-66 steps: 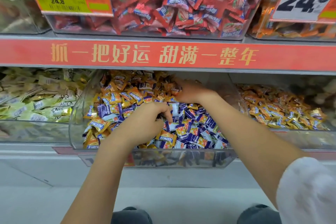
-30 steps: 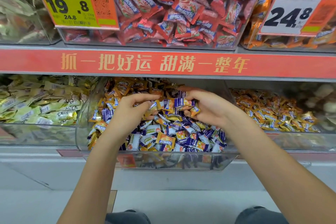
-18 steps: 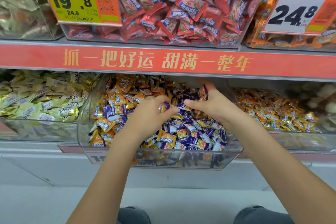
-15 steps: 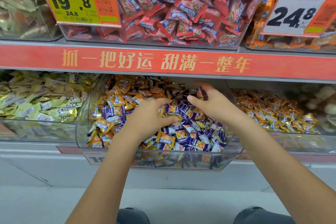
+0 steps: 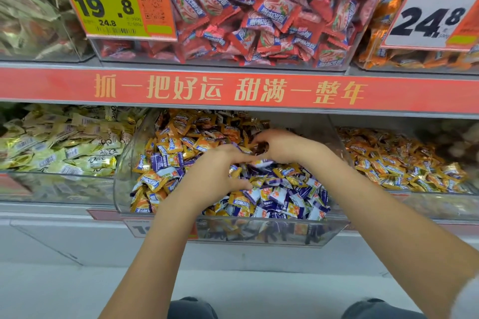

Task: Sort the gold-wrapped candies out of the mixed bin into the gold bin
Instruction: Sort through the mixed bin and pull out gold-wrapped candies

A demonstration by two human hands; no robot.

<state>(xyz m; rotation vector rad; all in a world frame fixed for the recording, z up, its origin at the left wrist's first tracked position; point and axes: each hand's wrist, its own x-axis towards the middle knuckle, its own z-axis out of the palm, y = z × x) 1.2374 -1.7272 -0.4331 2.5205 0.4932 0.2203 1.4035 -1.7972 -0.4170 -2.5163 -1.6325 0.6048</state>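
Both forearms (image 5: 155, 254) were bare from wrist to elbow, and the left hand (image 5: 215, 176) and right hand (image 5: 282, 146) wore no gloves, rings, watch or bracelet that could be seen. At the right edge of the view a bit of white sleeve (image 5: 466, 300) showed on the right arm (soft-looking and blurred, so its weave could not be told). Along the bottom edge two rounded dark grey-blue shapes (image 5: 193, 308) showed, apparently the knees of the person's trousers.

Mixed bin (image 5: 124, 163) left of gold bin (image 5: 440, 202)
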